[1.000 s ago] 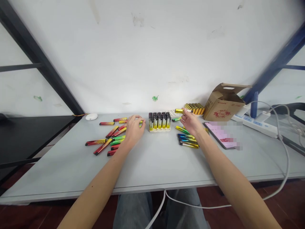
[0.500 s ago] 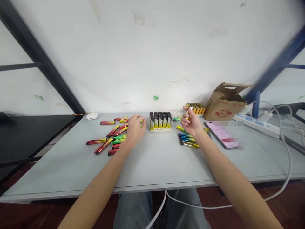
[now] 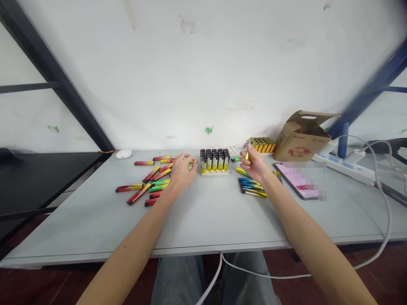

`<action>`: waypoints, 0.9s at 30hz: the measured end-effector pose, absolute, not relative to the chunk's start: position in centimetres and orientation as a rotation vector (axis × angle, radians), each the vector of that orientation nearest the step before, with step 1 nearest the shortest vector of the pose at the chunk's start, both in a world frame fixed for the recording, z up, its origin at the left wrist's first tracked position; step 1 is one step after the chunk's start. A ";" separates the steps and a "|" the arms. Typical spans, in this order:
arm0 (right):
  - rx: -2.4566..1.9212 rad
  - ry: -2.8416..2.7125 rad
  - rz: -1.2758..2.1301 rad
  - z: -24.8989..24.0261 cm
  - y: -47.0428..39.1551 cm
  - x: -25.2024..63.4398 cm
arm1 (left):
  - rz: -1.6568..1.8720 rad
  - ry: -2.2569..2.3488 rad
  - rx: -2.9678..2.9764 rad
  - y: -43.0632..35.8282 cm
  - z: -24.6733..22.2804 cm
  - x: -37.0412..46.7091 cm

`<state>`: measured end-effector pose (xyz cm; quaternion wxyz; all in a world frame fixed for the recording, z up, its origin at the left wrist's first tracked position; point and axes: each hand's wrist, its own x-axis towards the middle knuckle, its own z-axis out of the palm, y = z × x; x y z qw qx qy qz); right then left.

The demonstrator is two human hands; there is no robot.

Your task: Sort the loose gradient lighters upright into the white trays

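Observation:
Held upright in my right hand (image 3: 254,165) is a yellow lighter (image 3: 247,150) with a shiny metal top, fingers wrapped round its body. Palm down on the left side of the table, my left hand (image 3: 182,169) has its fingers loosely apart. A yellow-green lighter (image 3: 190,165) shows in the gap by its thumb; I see no grip on it. Between my hands, a white rack (image 3: 215,173) holds rows of upright yellow lighters with black tops. Red-yellow lighters (image 3: 138,194) and green lighters (image 3: 159,186) lie scattered beside my left hand. Blue lighters (image 3: 250,183) lie below my right hand.
Behind my right hand stands a block of yellow lighters (image 3: 263,145), with a white holed tray (image 3: 234,150) beside it. Farther right are an open cardboard box (image 3: 300,140), a phone (image 3: 297,180) and a power strip (image 3: 349,167) with cables. A white case (image 3: 124,154) sits back left.
My right hand has turned the lighter, so its metal top and yellow body now face me, slightly left of before. My left hand has stayed in place.

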<state>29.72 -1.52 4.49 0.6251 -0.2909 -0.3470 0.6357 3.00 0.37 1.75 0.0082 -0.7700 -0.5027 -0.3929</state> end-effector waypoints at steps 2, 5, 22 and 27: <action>-0.657 -0.821 1.499 4.6 -1.7 29.8 | -1.230 -1.560 -2.419 0.3 1.7 3.0; -0.697 -0.813 1.562 4.5 -1.6 30.0 | -1.231 -1.559 -2.426 0.2 1.8 3.0; -0.939 -0.771 1.429 4.9 -1.3 28.1 | -1.215 -1.564 -2.444 0.0 2.0 3.2; -0.925 -0.842 1.460 4.3 -1.2 27.9 | -1.231 -1.555 -2.434 0.0 1.9 3.2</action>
